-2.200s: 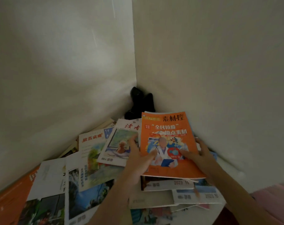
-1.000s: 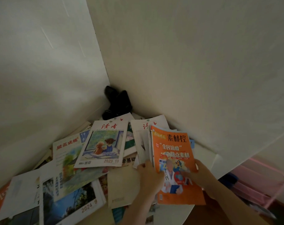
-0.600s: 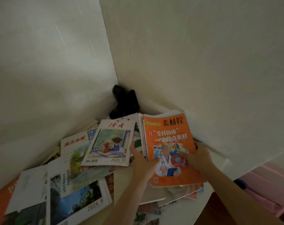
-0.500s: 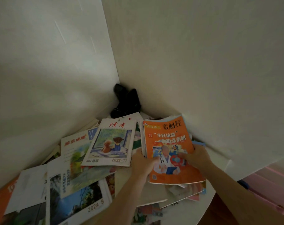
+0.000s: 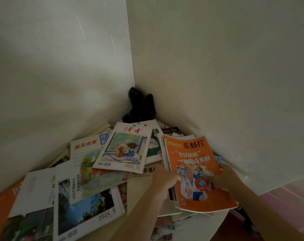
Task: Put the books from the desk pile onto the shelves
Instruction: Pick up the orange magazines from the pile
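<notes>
Gripping a small stack topped by the orange book (image 5: pixel 194 173), both hands are closing on its sides: the left hand (image 5: pixel 163 181) is curling round the spine edge, the right hand (image 5: pixel 223 179) is pinching the opposite edge with its thumb on the cover. Squaring the loose edges first is probably helping, since the thin covers look slippery and likely to fan out. More magazines (image 5: pixel 123 150) are lying overlapped across the white desk (image 5: pixel 215 221), tucked into a corner of pale walls (image 5: pixel 217 66), with a black object (image 5: pixel 140 106) sitting at the back. No shelves are showing.
</notes>
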Action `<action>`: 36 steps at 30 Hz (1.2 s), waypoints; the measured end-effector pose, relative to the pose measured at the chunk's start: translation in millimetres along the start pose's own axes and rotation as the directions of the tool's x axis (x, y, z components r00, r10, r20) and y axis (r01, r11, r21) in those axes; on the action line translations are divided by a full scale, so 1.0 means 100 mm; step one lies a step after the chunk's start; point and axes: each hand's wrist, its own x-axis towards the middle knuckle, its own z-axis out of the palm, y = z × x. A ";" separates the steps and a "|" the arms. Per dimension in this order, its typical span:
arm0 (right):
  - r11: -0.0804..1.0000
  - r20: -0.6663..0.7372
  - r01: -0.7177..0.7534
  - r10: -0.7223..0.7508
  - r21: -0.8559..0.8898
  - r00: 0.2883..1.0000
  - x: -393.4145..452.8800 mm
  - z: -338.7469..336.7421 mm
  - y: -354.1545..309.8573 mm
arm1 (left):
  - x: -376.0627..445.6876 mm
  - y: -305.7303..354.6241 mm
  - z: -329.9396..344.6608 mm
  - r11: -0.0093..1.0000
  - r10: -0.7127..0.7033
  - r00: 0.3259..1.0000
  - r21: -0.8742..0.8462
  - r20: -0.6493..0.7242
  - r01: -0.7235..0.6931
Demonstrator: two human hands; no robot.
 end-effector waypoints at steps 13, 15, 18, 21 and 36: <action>0.774 0.128 0.394 -0.514 0.495 0.848 -1.05 0.57 -1.75 | -1.17 0.22 -2.04 0.777 0.573 0.813 -0.248 -0.101 -0.579; 0.735 0.224 0.417 -0.599 0.535 0.768 -1.20 0.81 -2.04 | -1.27 0.10 -2.42 0.753 0.584 0.786 -0.227 -0.204 -0.618; 0.652 0.246 0.495 -0.715 0.575 0.655 -1.39 1.22 -2.23 | -1.31 -0.12 -2.82 0.725 0.632 0.701 -0.066 -0.330 -0.685; 0.604 0.239 0.583 -0.777 0.543 0.582 -1.48 1.60 -2.15 | -1.22 -0.36 -2.98 0.715 0.628 0.660 -0.031 -0.412 -0.699; 0.548 0.114 0.589 -0.782 0.594 0.612 -1.33 2.06 -1.80 | -0.97 -0.59 -2.92 0.719 0.581 0.695 -0.133 -0.423 -0.682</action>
